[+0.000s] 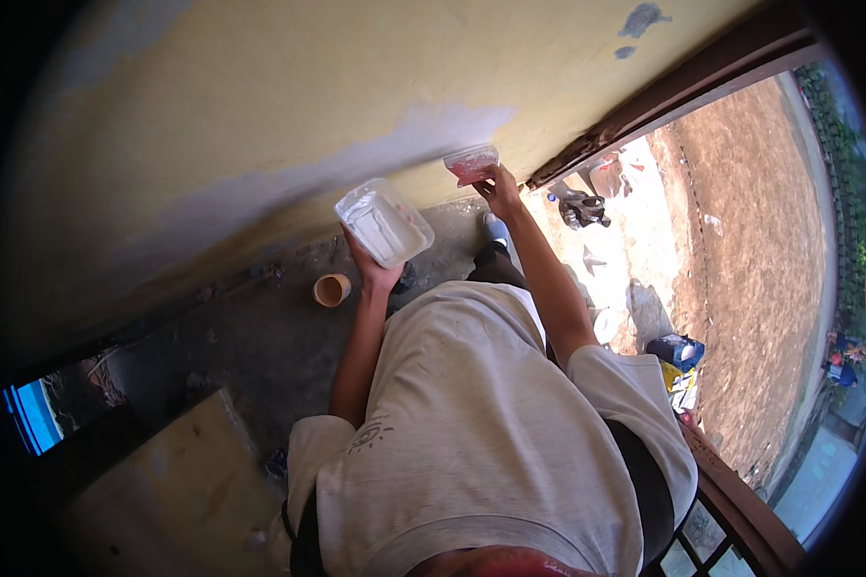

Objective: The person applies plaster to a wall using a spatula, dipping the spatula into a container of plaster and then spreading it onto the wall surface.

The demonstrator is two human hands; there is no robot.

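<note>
My left hand (pixel 375 272) holds a white plastic tub (pixel 416 231) by its near side. Inside it lies white paste, smeared up the walls. In my right hand (pixel 500 194) is a flat scraper (pixel 471 165), reddish with a pale, paste-marked edge, held up close to the yellow wall (pixel 298 87). Whether its edge touches the wall I cannot tell. A whitish-grey patch (pixel 375 154) runs along the lower wall behind the tub and scraper. My right fingers close round the scraper's lower corner.
On the dark floor a tan cup (pixel 332 289) stands below the tub. A brown door frame (pixel 683 87) rises at right. Beyond it are a black plastic bag (pixel 582 209), a dark blue bag (pixel 676 351) and bare brown ground. A yellowish panel (pixel 178 490) is at lower left.
</note>
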